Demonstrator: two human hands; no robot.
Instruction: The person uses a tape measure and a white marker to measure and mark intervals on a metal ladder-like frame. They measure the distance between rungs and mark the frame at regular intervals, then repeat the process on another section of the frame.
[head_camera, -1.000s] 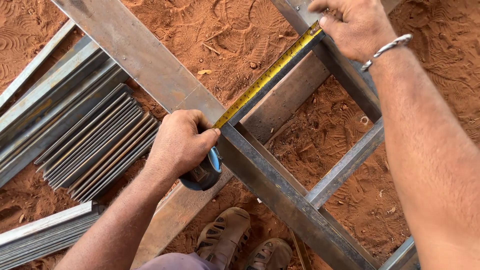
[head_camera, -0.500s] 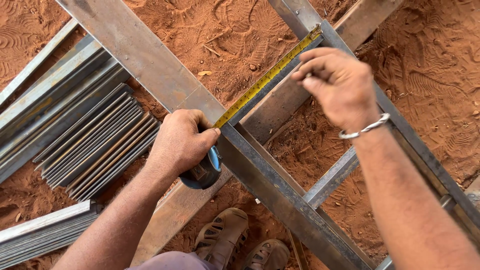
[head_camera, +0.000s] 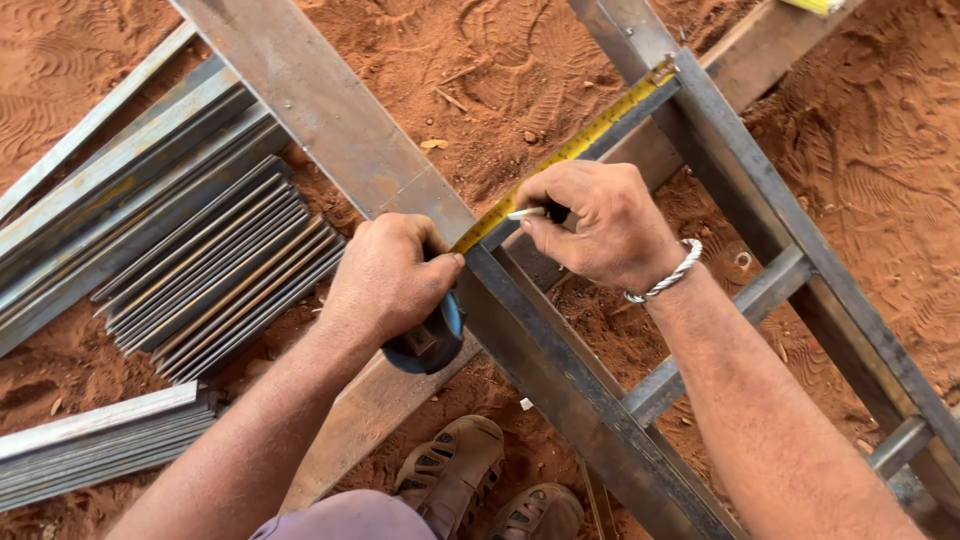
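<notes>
My left hand (head_camera: 392, 275) grips a dark blue tape measure case (head_camera: 428, 343) pressed against a grey steel bar (head_camera: 560, 350). The yellow tape (head_camera: 580, 145) runs up and to the right, its hook caught on the far steel bar (head_camera: 760, 180). My right hand (head_camera: 600, 220), with a silver bracelet at the wrist, pinches a small white marker (head_camera: 525, 213) whose tip touches the tape and bar close to the left hand. A wide flat steel plate (head_camera: 300, 100) crosses under both hands.
Stacked steel angle bars (head_camera: 210, 270) lie on red sandy ground at the left, more bars (head_camera: 90, 445) at lower left. Cross rungs (head_camera: 730, 320) of the welded frame sit at the right. My sandalled feet (head_camera: 470, 480) stand below the frame.
My right hand left the tape's far end and came down to the bar beside my left hand, now holding the white marker against it. The left hand stayed put.
</notes>
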